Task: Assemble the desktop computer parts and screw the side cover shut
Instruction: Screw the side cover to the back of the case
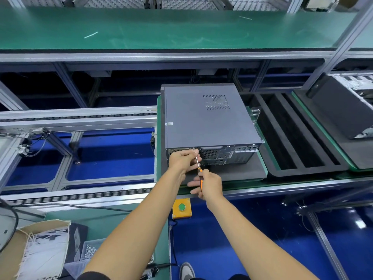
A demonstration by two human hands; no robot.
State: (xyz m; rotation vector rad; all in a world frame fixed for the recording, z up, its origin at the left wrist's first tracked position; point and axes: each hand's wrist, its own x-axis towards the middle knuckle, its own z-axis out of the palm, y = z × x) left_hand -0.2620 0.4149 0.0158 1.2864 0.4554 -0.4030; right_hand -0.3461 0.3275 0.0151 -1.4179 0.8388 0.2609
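I see my right hand (210, 183) clenched round screwdriver (198, 166) handle; left hand (182, 158) pinching its shaft, tip at rear edge of computer case (205, 118), side cover on.

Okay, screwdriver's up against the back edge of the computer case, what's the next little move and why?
Probably turn the screwdriver to drive the screw home. Its tip sits at the top rear edge of the computer case, the left hand steadies the shaft near the tip, the right hand grips the orange handle, and the side cover already lies closed on top.
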